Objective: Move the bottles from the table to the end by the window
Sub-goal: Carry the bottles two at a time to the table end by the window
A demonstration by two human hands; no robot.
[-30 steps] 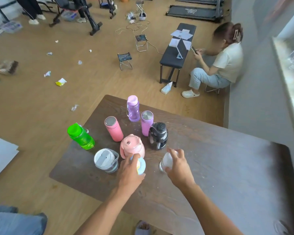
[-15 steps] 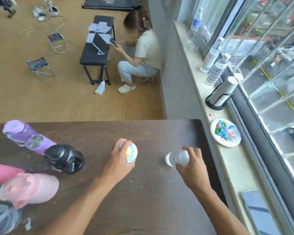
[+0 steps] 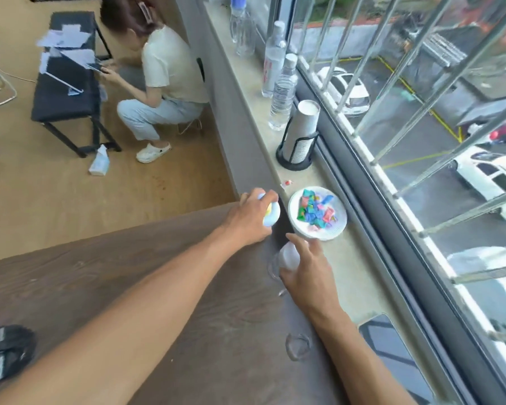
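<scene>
While both arms stretched across the dark wood-grain table [image 3: 105,287], each hand was closed around one bottle at the table's far right end, beside the window sill [image 3: 333,258]. The left hand [image 3: 250,219] wrapped its fingers over the top of a small rounded bottle [image 3: 272,214], pale blue with a yellow patch, at the table's far corner. The right hand [image 3: 303,271] gripped a clear bottle with a whitish cap [image 3: 287,255], thumb on the far side and fingers curled round the right side, at the table's right edge; whether either bottle rested on the table could not be told.

On the smooth grey stone sill sat one white paper plate [image 3: 319,233] heaped with small bright wrapped sweets, just right of the left hand. Farther along stood one stack of white paper cups [image 3: 301,130] tilted in a black wire holder, then four clear plastic water bottles [image 3: 282,95] in a row. A flat dark phone [image 3: 392,355] lay on the near part of the sill. One dark object [image 3: 3,352] showed blurred at the table's near left.

On the tan wooden floor, another person [image 3: 164,83] crouched beside a black padded bench [image 3: 67,83] strewn with papers.
</scene>
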